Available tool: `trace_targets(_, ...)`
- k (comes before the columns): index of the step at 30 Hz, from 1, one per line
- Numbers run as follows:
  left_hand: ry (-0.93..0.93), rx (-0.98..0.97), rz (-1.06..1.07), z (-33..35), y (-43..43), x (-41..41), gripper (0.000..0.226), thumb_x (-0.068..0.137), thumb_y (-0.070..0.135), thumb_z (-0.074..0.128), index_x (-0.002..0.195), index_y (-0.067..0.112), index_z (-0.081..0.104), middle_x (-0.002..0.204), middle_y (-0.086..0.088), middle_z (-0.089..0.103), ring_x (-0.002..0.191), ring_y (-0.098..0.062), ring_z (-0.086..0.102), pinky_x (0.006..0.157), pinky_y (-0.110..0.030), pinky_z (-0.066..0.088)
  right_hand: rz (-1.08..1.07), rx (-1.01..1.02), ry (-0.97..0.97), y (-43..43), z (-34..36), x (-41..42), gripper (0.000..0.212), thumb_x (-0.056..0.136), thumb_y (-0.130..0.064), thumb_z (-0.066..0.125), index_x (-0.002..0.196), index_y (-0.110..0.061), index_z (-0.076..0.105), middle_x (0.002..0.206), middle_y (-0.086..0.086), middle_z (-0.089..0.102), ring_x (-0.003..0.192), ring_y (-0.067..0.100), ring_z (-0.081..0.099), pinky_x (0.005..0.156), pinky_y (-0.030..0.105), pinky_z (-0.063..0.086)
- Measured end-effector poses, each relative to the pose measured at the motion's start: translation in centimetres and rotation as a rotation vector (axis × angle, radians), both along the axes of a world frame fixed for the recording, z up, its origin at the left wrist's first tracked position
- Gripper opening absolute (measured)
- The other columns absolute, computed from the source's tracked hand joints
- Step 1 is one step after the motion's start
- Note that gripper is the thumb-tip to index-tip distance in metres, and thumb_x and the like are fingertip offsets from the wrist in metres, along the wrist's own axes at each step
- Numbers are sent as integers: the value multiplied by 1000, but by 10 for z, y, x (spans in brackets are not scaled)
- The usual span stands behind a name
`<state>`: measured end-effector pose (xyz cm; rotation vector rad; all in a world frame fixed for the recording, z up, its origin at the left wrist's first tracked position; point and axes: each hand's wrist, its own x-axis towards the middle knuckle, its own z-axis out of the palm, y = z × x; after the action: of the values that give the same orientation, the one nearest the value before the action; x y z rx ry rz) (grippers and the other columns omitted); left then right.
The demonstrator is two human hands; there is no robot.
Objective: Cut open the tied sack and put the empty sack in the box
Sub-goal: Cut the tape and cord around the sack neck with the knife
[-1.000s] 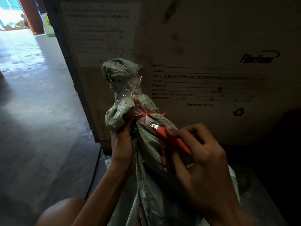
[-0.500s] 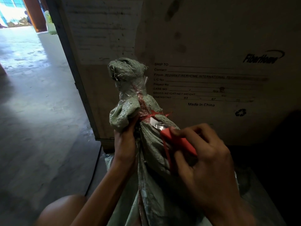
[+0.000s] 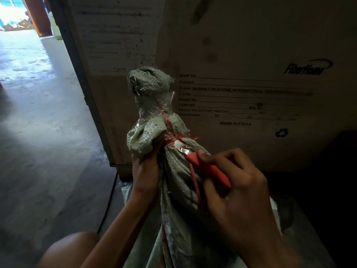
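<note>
Head view, concrete floor point(image 3: 38, 132), dim room, possibly wooden crate point(image 3: 231, 45)

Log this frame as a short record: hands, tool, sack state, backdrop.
left hand: grips the sack's bunched neck just below the tie
right hand: holds a red-handled knife
blade: tip at the red string
sack: green woven, upright, neck tied
string: not visibly cut
backdrop: crate printed FiberHome, close behind sack

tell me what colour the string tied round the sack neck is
Red string, seen in the head view.
</note>
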<state>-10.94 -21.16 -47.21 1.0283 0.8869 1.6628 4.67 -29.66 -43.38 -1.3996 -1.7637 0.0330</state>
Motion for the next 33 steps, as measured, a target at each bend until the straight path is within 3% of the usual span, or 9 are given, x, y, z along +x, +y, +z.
trace_targets(5,-73,-20,-1,3,1,1,29,83,45,65,104,27,75,118,-16,72,114,-38,66,101,-60,50,13,35,-4,-1,0,-2,45,80,-25,74,123,-34,65,108,-5,57,94,14,57,77,39,54)
trace_targets(12,-121,-41,-8,2,2,5,62,73,60,75,118,17,71,123,-20,70,117,-40,65,102,-64,47,-20,75,-64,-1,-7,0,63,72,-9,83,128,-30,65,110,0,60,98,18,55,77,33,48)
trace_targets(16,-136,-82,-37,0,1,8,75,71,61,77,123,8,67,124,-25,68,117,-44,64,102,-67,46,-63,124,-110,-1,-7,0,42,83,-26,69,125,-31,67,111,-1,60,98,18,53,76,30,40)
trace_targets(18,-151,-116,-58,0,-1,8,81,68,64,78,124,6,67,124,-27,67,118,-45,64,101,-67,45,-75,149,-115,-2,-7,-2,38,87,-34,59,124,-29,69,111,0,61,98,20,55,75,34,44)
trace_targets(22,-163,-209,-52,-2,-6,14,83,65,64,79,124,8,67,123,-24,69,115,-42,66,100,-64,48,-93,207,-121,0,-13,0,38,90,-29,64,128,-25,68,110,5,62,97,24,56,69,42,53)
trace_targets(26,-393,-447,-101,-7,-11,24,100,55,57,91,137,13,55,127,-22,68,112,-42,69,100,-60,50,-142,234,-137,3,-22,-1,46,85,-24,64,131,-24,66,108,8,61,95,25,55,68,41,54)
trace_targets(28,-459,-489,-145,-8,-14,24,92,62,55,87,137,12,56,127,-23,68,112,-43,68,100,-60,50,-146,271,-75,4,-23,-4,43,89,-23,60,131,-22,66,105,9,60,91,25,58,69,36,55)
trace_targets(31,-492,-579,-338,-9,-30,35,60,89,56,60,121,7,72,120,-23,72,107,-39,71,95,-52,54,-212,324,111,13,-13,-2,42,89,-16,69,130,-22,66,100,5,55,86,23,61,70,28,53)
trace_targets(33,-520,-619,-467,-11,-41,45,60,93,56,54,115,5,75,119,-23,72,105,-38,72,95,-47,53,-236,322,184,20,-4,6,42,87,-15,70,128,-21,67,98,0,51,85,19,59,74,21,50)
